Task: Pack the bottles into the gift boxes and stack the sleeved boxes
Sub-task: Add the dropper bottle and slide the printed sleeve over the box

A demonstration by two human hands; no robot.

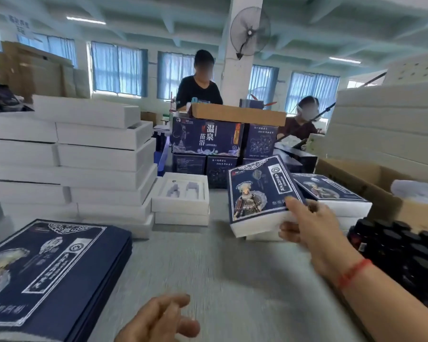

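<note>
**Sleeved box held over the stack, right side**

Workshop w/ blue-curtained windows, white pillar (pixel 242 58) and a wall fan (pixel 249 33) far centre; grey table (pixel 220 267) fills the near ground.

Right hand (pixel 307 225) grasps a sleeved box (pixel 262 193) at its near-right corner: thumb on the printed navy top, fingers curled under the white end. Box is tilted, near end up, sitting over or on the right-hand stack; can't tell if it touches. Red string bracelet (pixel 353 272) on that wrist. Just right of it, another sleeved box (pixel 331 191) lies flat on top of the stack.

Left hand (pixel 158 322) is near bottom centre, above the table, fingers loosely curled, holding nothing.

Dark bottles (pixel 405 248) w/ black caps crowd the near right edge, beside the stack. Behind them, an open brown carton (pixel 371 183).

Near left: flat navy sleeves (pixel 47 275) piled up, printed side up. Left and far-left: tall piles of white gift boxes (pixel 84 156). Centre: a short pile of two white boxes, the top one an open tray (pixel 181 193) w/ moulded slots; what's in them is too blurred to tell.

Far centre: navy printed cartons (pixel 208 139) stacked, a brown cardboard sheet (pixel 237 114) on top. Two people behind them, one standing (pixel 199 90), one seated (pixel 299 124) to the right. Far right: white foam slabs (pixel 386 124) piled high.
</note>
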